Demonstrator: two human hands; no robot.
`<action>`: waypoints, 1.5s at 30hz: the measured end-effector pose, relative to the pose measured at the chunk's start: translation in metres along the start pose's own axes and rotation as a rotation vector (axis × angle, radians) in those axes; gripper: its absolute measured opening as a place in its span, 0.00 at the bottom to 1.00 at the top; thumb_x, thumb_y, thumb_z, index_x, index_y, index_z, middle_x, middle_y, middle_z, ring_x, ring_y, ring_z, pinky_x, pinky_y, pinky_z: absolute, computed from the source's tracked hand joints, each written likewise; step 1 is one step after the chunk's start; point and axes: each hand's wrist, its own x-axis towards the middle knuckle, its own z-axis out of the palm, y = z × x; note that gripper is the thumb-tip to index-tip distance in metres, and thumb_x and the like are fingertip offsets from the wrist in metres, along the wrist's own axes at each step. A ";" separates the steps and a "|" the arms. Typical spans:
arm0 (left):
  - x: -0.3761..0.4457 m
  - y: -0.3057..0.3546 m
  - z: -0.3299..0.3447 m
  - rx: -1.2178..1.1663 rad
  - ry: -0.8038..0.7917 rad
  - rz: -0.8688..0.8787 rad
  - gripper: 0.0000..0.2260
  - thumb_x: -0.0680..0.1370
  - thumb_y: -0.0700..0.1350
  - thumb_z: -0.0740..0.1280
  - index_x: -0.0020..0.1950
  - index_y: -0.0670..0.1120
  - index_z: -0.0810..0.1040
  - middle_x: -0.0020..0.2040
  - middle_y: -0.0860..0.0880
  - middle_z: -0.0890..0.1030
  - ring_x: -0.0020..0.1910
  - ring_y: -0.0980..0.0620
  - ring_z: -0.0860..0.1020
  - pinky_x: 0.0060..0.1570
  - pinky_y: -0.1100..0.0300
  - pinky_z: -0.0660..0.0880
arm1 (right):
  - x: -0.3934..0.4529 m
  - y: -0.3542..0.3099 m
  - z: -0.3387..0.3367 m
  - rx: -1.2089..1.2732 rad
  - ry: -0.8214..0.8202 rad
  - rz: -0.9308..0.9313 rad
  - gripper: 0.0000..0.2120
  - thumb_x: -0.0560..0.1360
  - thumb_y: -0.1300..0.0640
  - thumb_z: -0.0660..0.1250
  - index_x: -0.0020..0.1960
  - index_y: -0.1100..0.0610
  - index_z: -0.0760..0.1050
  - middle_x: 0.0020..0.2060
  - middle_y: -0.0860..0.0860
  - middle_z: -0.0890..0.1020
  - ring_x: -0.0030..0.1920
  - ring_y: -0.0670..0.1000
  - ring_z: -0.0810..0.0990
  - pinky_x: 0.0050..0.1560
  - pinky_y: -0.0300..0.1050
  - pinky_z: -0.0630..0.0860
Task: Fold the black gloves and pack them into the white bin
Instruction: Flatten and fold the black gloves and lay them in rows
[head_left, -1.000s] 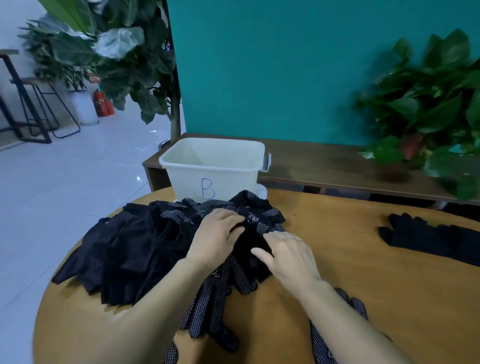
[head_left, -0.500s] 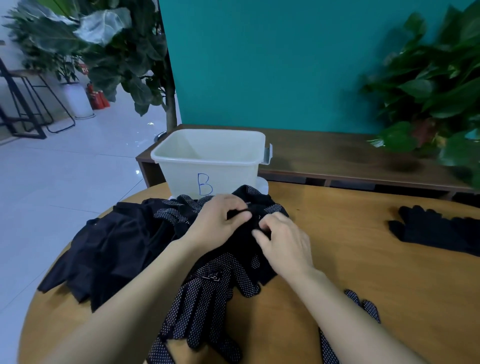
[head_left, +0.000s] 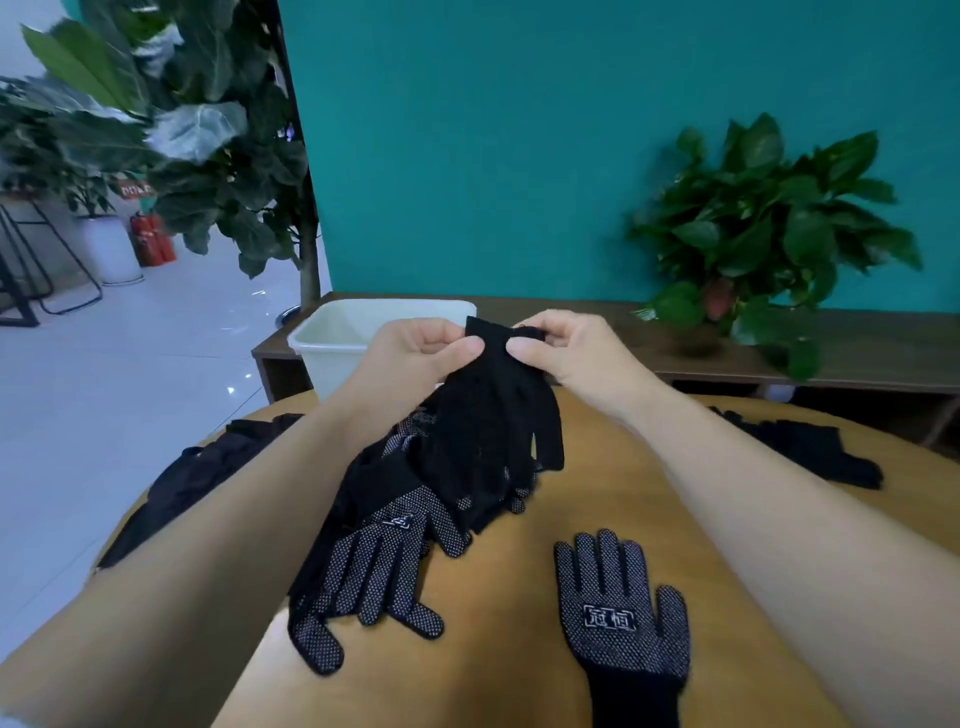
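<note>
Black glove (head_left: 493, 410) hung at frame centre above the desk (head_left: 597, 509) heap, cuff pinched by left hand (head_left: 415, 353) and right hand (head_left: 576, 353), likely squaring it for folding before the white bin (head_left: 332, 343) behind.

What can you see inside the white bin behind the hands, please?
Only the left part of the white bin shows: a bare pale inner wall and rim, with no gloves visible. The left hand, right hand and the lifted black glove cover the rest, floor included.
</note>
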 end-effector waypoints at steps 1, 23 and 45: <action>-0.006 0.002 0.006 -0.003 0.004 -0.007 0.07 0.79 0.42 0.69 0.41 0.44 0.81 0.41 0.47 0.85 0.42 0.50 0.81 0.53 0.53 0.77 | -0.009 -0.001 -0.004 -0.047 -0.021 0.012 0.04 0.77 0.61 0.68 0.43 0.59 0.79 0.36 0.50 0.81 0.36 0.46 0.76 0.43 0.42 0.74; -0.064 0.005 0.080 -0.110 -0.156 -0.196 0.12 0.81 0.43 0.65 0.60 0.38 0.75 0.53 0.40 0.84 0.50 0.44 0.83 0.48 0.55 0.81 | -0.105 0.014 -0.044 0.106 -0.005 0.195 0.09 0.77 0.59 0.69 0.39 0.58 0.81 0.35 0.51 0.84 0.34 0.47 0.81 0.36 0.37 0.76; -0.049 -0.022 0.132 -0.266 -0.262 -0.324 0.13 0.70 0.47 0.75 0.32 0.44 0.75 0.45 0.38 0.77 0.46 0.43 0.77 0.50 0.53 0.80 | -0.124 0.058 -0.092 0.117 0.019 0.289 0.16 0.75 0.56 0.72 0.28 0.53 0.76 0.31 0.50 0.81 0.35 0.49 0.77 0.40 0.41 0.72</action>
